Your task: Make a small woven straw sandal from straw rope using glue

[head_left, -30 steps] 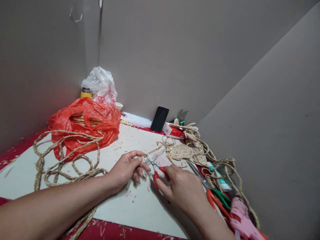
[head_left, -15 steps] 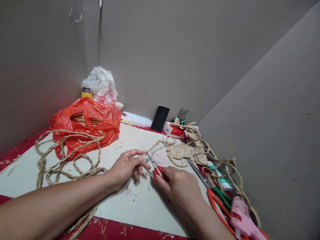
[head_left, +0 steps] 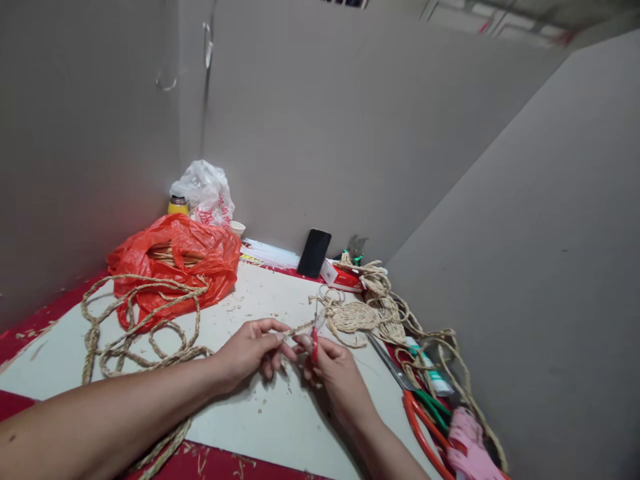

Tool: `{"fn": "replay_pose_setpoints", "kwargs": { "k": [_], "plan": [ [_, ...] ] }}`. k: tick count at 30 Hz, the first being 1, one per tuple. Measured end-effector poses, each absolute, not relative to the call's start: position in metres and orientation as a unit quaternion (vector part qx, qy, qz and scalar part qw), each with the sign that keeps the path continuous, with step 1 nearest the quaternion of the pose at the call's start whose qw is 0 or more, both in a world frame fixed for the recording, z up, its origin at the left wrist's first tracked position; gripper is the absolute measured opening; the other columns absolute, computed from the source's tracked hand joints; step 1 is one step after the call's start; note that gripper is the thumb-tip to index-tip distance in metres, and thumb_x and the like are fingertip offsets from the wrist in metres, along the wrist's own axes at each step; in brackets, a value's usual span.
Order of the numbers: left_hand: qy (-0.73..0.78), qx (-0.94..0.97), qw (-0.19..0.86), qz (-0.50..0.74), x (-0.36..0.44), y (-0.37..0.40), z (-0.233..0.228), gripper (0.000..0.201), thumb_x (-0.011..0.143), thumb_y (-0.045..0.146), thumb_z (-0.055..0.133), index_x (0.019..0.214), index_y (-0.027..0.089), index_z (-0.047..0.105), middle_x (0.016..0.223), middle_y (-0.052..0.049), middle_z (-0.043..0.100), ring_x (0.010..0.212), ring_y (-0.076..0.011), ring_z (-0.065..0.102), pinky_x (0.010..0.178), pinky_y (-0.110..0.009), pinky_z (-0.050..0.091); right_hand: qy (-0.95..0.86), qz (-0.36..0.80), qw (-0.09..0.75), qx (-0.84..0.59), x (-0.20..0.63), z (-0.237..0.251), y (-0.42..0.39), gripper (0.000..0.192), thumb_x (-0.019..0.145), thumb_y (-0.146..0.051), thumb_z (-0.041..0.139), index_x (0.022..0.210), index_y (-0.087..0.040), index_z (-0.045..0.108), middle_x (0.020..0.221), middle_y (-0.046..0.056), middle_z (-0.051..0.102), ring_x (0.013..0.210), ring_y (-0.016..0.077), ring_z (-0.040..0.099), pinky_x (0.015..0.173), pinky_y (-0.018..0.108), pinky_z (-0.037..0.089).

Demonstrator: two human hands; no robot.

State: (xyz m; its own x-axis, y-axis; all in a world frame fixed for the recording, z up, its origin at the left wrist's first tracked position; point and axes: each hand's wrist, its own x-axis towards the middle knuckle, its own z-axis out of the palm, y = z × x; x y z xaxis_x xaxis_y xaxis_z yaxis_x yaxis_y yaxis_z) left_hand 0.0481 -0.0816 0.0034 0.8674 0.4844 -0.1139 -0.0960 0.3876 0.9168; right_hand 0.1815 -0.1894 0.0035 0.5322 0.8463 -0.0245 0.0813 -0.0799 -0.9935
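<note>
My left hand (head_left: 253, 350) pinches a thin braided straw cord (head_left: 301, 327) between thumb and fingers over the middle of the white board (head_left: 240, 413). Close beside it, my right hand (head_left: 336, 377) is closed around small red-handled scissors (head_left: 315, 343), their blades pointing away from me. The right thumb and fingertips are near the cord; whether they touch it I cannot tell. Beyond the scissors lies a flat oval coil of straw braid (head_left: 353, 317). Long loops of thicker braid (head_left: 107, 347) spread on the board to the left, partly under my left forearm.
A red plastic bag (head_left: 215, 250) holding straw sits at the back left, by a white bag (head_left: 207, 190) and yellow jar (head_left: 177, 205). A phone (head_left: 314, 253) leans at the back. Large orange-handled scissors (head_left: 417, 427) and a pink glue gun (head_left: 467, 437) lie at the right.
The scissors have turned from pointing at the cord by my left fingers to pointing away. My right fingers have come in close to my left hand. The view has tilted upward.
</note>
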Motion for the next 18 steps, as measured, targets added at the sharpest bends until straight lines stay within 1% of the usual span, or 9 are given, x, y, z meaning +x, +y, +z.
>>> {"fn": "replay_pose_setpoints", "kwargs": {
  "k": [2, 6, 8, 13, 16, 18],
  "plan": [
    [0.173, 0.546, 0.804, 0.158, 0.047, -0.084, 0.000, 0.031, 0.077, 0.034, 0.063, 0.099, 0.012, 0.059, 0.071, -0.004, 0.067, 0.042, -0.0048, 0.048, 0.039, -0.016, 0.037, -0.324, 0.364, 0.616, -0.619, 0.174, 0.000, -0.187, 0.036, 0.077, -0.049, 0.063, 0.067, -0.015, 0.061, 0.047, -0.003, 0.048, 0.042, 0.0086, 0.035, 0.042, 0.022, 0.026],
    [0.172, 0.592, 0.775, 0.140, 0.047, -0.087, -0.005, 0.039, 0.077, 0.042, 0.062, 0.099, 0.009, 0.063, 0.074, -0.007, 0.067, 0.043, -0.0050, 0.046, 0.041, -0.018, 0.036, -0.300, 0.331, 0.674, -0.588, 0.173, -0.001, -0.187, 0.033, 0.074, -0.042, 0.069, 0.060, -0.014, 0.058, 0.047, -0.005, 0.044, 0.043, 0.0068, 0.032, 0.043, 0.020, 0.024],
    [0.176, 0.617, 0.752, 0.150, 0.046, -0.088, -0.006, 0.041, 0.077, 0.044, 0.060, 0.098, 0.009, 0.064, 0.075, -0.008, 0.067, 0.042, -0.0054, 0.044, 0.042, -0.020, 0.035, -0.285, 0.303, 0.704, -0.575, 0.180, 0.001, -0.188, 0.031, 0.071, -0.040, 0.072, 0.060, -0.015, 0.058, 0.049, -0.006, 0.044, 0.045, 0.0067, 0.033, 0.043, 0.020, 0.025],
    [0.176, 0.661, 0.705, 0.188, 0.044, -0.090, -0.002, 0.035, 0.078, 0.042, 0.059, 0.088, 0.008, 0.066, 0.068, -0.005, 0.065, 0.042, -0.0048, 0.036, 0.045, -0.020, 0.028, -0.248, 0.210, 0.770, -0.548, 0.208, 0.011, -0.191, 0.030, 0.065, -0.037, 0.077, 0.060, -0.016, 0.057, 0.051, -0.007, 0.042, 0.045, 0.0065, 0.033, 0.043, 0.020, 0.027],
    [0.159, 0.687, 0.681, 0.198, 0.040, -0.094, 0.003, 0.031, 0.079, 0.039, 0.059, 0.075, 0.009, 0.068, 0.059, -0.001, 0.059, 0.049, -0.0078, 0.040, 0.053, -0.022, 0.031, -0.237, 0.165, 0.795, -0.533, 0.223, 0.019, -0.195, 0.032, 0.062, -0.038, 0.077, 0.057, -0.017, 0.054, 0.051, -0.007, 0.041, 0.045, 0.0064, 0.032, 0.042, 0.020, 0.026],
    [0.148, 0.701, 0.668, 0.203, 0.037, -0.097, 0.007, 0.030, 0.078, 0.039, 0.060, 0.074, 0.011, 0.069, 0.058, 0.001, 0.056, 0.057, -0.0101, 0.043, 0.060, -0.023, 0.033, -0.237, 0.144, 0.805, -0.525, 0.228, 0.024, -0.198, 0.033, 0.062, -0.038, 0.077, 0.055, -0.017, 0.052, 0.051, -0.008, 0.040, 0.045, 0.0064, 0.031, 0.042, 0.021, 0.027]
  ]
}}
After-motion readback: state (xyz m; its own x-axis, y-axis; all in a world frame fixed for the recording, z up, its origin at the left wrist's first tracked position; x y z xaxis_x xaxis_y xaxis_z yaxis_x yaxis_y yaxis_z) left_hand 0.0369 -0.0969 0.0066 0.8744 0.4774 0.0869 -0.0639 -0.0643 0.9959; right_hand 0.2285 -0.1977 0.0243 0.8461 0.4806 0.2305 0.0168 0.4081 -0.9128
